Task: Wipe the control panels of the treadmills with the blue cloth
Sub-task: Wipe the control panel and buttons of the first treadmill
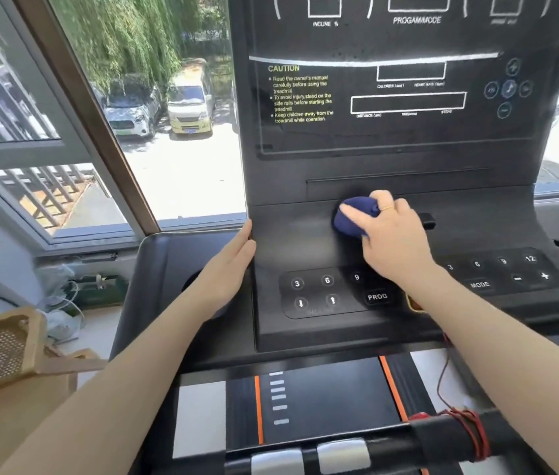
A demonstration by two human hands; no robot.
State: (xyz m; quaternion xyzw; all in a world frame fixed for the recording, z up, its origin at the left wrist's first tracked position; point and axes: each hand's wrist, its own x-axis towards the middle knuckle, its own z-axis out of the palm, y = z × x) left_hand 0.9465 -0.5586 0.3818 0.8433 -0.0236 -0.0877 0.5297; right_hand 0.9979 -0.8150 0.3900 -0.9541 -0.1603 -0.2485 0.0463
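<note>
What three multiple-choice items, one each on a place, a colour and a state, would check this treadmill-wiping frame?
1. Where is the cloth?
A. On the flat console area above the PROG button
B. On the CAUTION text
C. On the belt

2. What colour is the cloth?
A. Yellow
B. Dark blue
C. White

3. What is the left hand doing?
A. Gripping the cloth
B. Pressing a number button
C. Lying open against the left edge of the console

Answers: 1 A, the cloth sits bunched under the right hand on the console, above the button rows. 2 B, it shows dark blue between the fingers. 3 C, the fingers are straight along the console's edge and hold nothing.
</note>
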